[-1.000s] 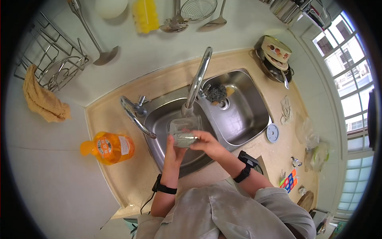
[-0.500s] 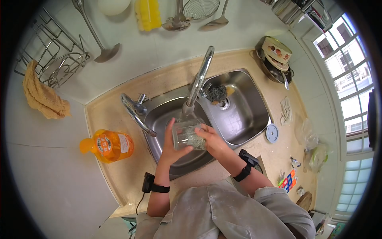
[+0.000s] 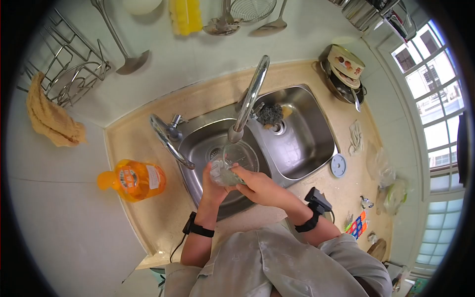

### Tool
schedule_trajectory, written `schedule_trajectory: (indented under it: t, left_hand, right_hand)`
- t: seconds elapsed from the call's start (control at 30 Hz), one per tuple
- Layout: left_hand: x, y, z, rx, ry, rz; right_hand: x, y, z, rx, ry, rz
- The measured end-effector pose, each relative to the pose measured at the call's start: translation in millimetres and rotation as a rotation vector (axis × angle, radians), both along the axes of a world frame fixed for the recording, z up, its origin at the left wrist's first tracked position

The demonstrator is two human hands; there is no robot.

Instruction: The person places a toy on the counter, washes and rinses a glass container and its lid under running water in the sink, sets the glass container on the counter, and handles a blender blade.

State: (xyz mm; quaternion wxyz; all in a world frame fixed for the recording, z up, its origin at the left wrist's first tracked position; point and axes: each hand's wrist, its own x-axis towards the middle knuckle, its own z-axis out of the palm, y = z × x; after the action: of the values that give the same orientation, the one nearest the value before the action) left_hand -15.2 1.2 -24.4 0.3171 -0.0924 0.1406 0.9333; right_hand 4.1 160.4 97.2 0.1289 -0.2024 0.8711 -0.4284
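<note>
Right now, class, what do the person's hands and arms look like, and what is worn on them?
The left hand and right hand are ungloved. Each forearm wears a black band, left and right, bearing a black box and a thin dark cable. The sleeves are plain grey-beige.

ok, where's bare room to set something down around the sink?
Counter between the orange bottle and left forearm; also the right basin, right of the dark scourer. Crowded: left basin, left hand and right hand holding a clear glass; right-side counter, round disc, plastic bags.
</note>
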Motion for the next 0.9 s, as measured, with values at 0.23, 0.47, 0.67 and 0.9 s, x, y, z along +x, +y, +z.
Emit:
schedule_trajectory:
  t: [0.23,0.47,0.67,0.9]
  left_hand:
    - [5.5,3.8,1.9,-0.301,0.083,0.045]
    - [-1.8,-1.1,22.4,-0.141,0.168,0.054]
    - [18.0,12.8,15.9,0.083,0.100,-0.177]
    - [18.1,13.5,9.7,-0.293,-0.025,0.135]
  right_hand:
    - [-6.4,-1.8,-10.2,-0.413,-0.305,0.038]
    - [6.6,4.2,-5.7,0.244,0.106,0.304]
    - [7.8,3.8,-8.7,0.227,-0.022,0.530]
    - [4.5,-16.1,-49.0,-0.575,-0.600,-0.304]
